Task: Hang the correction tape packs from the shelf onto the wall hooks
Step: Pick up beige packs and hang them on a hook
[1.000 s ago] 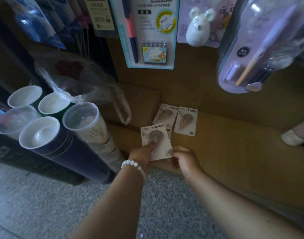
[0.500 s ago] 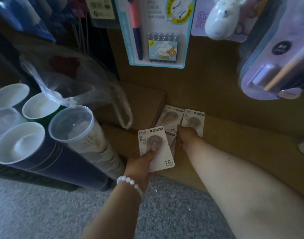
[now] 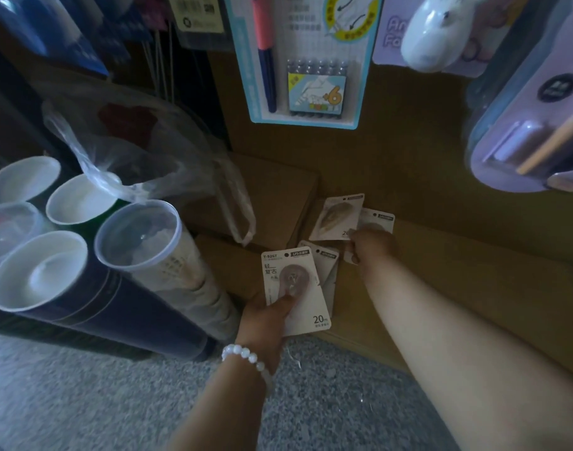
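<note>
My left hand (image 3: 266,315) grips a white correction tape pack (image 3: 295,286) marked 20m, thumb pressed on its clear blister, with a second pack (image 3: 327,262) tucked behind it. My right hand (image 3: 371,247) reaches onto the low wooden shelf (image 3: 474,281), its fingers curled over a pack (image 3: 378,219) lying there; most of that pack is hidden. Another pack (image 3: 339,218) lies flat just left of it, leaning against a cardboard box. No wall hooks are visible by themselves; only hanging goods show above.
Tall tubes with white caps (image 3: 41,271) lean at the left under a clear plastic bag (image 3: 142,151). A cardboard box (image 3: 272,196) sits on the shelf. Blister cards with a pen (image 3: 301,60) and purple sets (image 3: 532,125) hang overhead. Speckled floor (image 3: 83,402) lies below.
My right hand let go of the pack held by both hands, reached forward to the shelf and now closes on a lying pack. The left hand keeps its packs and lifted slightly.
</note>
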